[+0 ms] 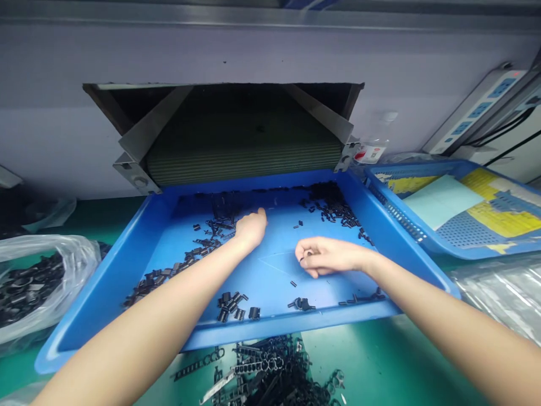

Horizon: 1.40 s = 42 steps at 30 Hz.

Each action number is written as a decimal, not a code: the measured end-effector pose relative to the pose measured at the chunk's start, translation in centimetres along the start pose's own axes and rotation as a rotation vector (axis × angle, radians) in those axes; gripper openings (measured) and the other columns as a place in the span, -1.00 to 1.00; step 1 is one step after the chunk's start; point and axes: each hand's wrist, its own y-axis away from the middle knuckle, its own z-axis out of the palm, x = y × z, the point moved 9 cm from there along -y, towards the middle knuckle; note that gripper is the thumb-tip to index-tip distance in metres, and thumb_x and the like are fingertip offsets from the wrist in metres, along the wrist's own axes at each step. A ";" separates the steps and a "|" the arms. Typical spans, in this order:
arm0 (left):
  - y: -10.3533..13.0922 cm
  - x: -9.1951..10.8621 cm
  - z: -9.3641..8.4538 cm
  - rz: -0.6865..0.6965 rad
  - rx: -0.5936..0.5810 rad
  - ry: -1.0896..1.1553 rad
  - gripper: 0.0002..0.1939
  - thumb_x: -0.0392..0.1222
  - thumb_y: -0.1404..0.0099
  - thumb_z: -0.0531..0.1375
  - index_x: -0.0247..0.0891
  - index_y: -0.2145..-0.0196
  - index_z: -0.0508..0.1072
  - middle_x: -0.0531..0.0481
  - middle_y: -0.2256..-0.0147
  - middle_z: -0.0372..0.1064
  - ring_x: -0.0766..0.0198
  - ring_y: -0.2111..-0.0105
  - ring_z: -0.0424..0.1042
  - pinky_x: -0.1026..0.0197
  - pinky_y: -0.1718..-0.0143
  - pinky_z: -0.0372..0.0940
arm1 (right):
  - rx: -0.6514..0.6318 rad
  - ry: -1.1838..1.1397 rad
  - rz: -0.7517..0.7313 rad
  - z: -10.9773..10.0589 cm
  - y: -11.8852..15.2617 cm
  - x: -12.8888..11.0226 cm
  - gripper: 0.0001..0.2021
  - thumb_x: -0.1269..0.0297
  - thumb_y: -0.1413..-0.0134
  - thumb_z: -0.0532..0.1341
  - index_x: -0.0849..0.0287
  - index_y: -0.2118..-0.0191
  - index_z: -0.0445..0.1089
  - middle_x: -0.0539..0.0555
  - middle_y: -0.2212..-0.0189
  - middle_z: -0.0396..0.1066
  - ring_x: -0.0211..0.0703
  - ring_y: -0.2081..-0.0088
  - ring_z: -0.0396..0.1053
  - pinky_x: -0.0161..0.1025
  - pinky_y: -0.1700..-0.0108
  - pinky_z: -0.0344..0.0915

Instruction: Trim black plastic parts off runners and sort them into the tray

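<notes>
at the far left, well apart from the left grip, a clear plastic bag (80, 248) holds black parts (34, 285) on the green desk (359, 355). nearer, a shallow blue tray (270, 293) spans the view, and a loose band of mixed black pieces (181, 265) runs along its left side, reaching just beside the left grip (252, 228). that grip is curled above the tray, its inner side turned away — whether it holds anything cannot be told. on the near side of it sits a small cluster of dark blocks (230, 304); beyond it, a ribbed dark surface (245, 163) fills an opening above the tray's far edge. outside the tray, on the near side of both grips, black frames (270, 375) lie tangled on the desk.

the right grip (303, 260) is narrow, thumb and fingers closed on a small dark piece (301, 260) over the tray — its details too small to make out. beyond and to the right of it, short black cylinders (332, 208) spread toward the tray's far corner. farther right, past a clear bottle (374, 144), a blue basket (460, 225) holds a pale green sheet (443, 200) and yellow material (507, 220), with a power strip (477, 110) behind it.
</notes>
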 end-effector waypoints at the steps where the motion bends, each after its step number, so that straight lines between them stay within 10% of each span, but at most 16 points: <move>1: 0.0 0.1 0.3 0.001 -0.004 -0.043 -0.75 -0.33 -0.19 -0.02 -0.44 0.17 0.26 -0.41 0.27 0.36 -0.10 0.19 0.37 0.01 0.25 0.21 | 0.004 -0.154 -0.026 -0.5 0.0 0.1 -0.92 0.31 0.13 0.03 0.16 0.44 0.09 -0.09 0.63 0.24 -0.43 0.71 -0.07 -0.43 0.69 -0.14; 8: 1.9 -0.8 -1.0 0.092 -0.160 -0.094 -0.72 -0.11 -0.21 -0.05 -0.29 0.54 0.28 -0.11 0.53 0.37 0.16 0.47 0.39 0.24 0.44 0.21 | -0.079 -0.073 0.053 0.7 -0.1 1.1 -0.77 0.21 0.19 0.18 0.21 0.61 0.14 -0.13 0.71 0.13 -0.46 0.70 -0.04 -0.45 0.70 -0.14; 14: 9.8 -6.0 0.2 0.160 -0.802 0.058 -0.73 -0.06 -0.10 0.06 -0.25 0.63 0.19 0.14 0.71 0.20 0.44 0.76 0.11 0.40 0.70 0.05 | -0.290 0.341 0.283 2.6 0.7 3.0 -0.85 0.29 0.10 0.16 0.24 0.56 0.33 -0.15 0.78 0.05 -0.44 0.72 -0.03 -0.43 0.69 -0.09; 20: 14.6 -10.2 1.7 0.074 -0.991 -0.131 -0.75 -0.29 0.00 0.03 -0.25 0.78 0.13 0.14 0.79 0.09 0.44 0.82 0.00 0.36 0.77 -0.03 | -0.403 0.269 0.366 3.7 1.0 3.3 -0.81 0.44 0.06 0.07 0.29 0.42 0.44 -0.16 0.78 0.04 -0.46 0.76 -0.05 -0.46 0.71 -0.08; 32: 10.0 2.5 6.7 0.154 -0.790 0.036 -0.72 -0.18 -0.05 0.07 -0.25 0.75 0.16 0.14 0.79 0.14 0.40 0.80 0.14 0.34 0.69 0.12 | -0.227 0.054 0.325 3.5 -1.0 3.4 -0.81 0.26 0.08 0.17 0.27 0.40 0.45 -0.20 0.80 -0.01 -0.49 0.76 -0.11 -0.46 0.71 -0.15; 42: 5.5 -0.3 2.0 0.045 -0.436 0.115 -0.58 0.04 -0.08 0.07 -0.25 0.77 0.14 0.08 0.80 0.18 0.39 0.78 0.17 0.34 0.65 0.13 | 0.466 0.226 0.292 -5.3 -0.8 3.1 -0.76 0.29 -0.02 0.09 0.27 0.56 0.36 -0.12 0.79 0.06 -0.42 0.73 0.00 -0.40 0.65 -0.06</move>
